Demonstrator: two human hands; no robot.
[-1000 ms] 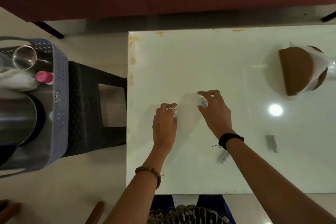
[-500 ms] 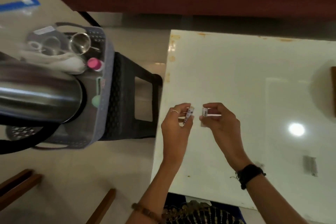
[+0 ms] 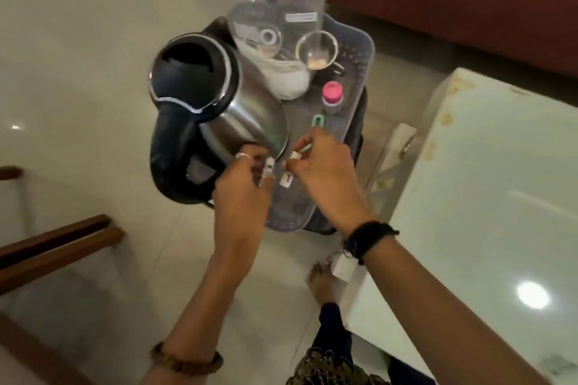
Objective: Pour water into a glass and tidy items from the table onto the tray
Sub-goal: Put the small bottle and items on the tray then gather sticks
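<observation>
Both hands over near end of grey perforated plastic tray (image 3: pixel 359 72), tray sitting on dark stool beside white glossy table (image 3: pixel 488 197). Left hand (image 3: pixel 244 184), fingers curled, pinching small white tube-like item with printed label (image 3: pixel 269 167) between thumb and fingertips; silver ring on one finger. Right hand (image 3: pixel 325 172), fingers curled too, pinching thin white stick-like piece (image 3: pixel 301 151) at fingertips, with second small white labelled tube (image 3: pixel 287 180) poking out under thumb side (blurred, label unreadable). Held items just above tray floor, contact with it unclear. On tray: stainless steel electric kettle with black lid and handle (image 3: pixel 200 109) at left, small steel cup (image 3: pixel 316 50), white crumpled cloth (image 3: pixel 287 78), pink-capped small bottle (image 3: pixel 332 95), clear zip bag with blue seal strip (image 3: pixel 269 3) standing at far end. Black band on right wrist, beaded bracelet on left.
</observation>
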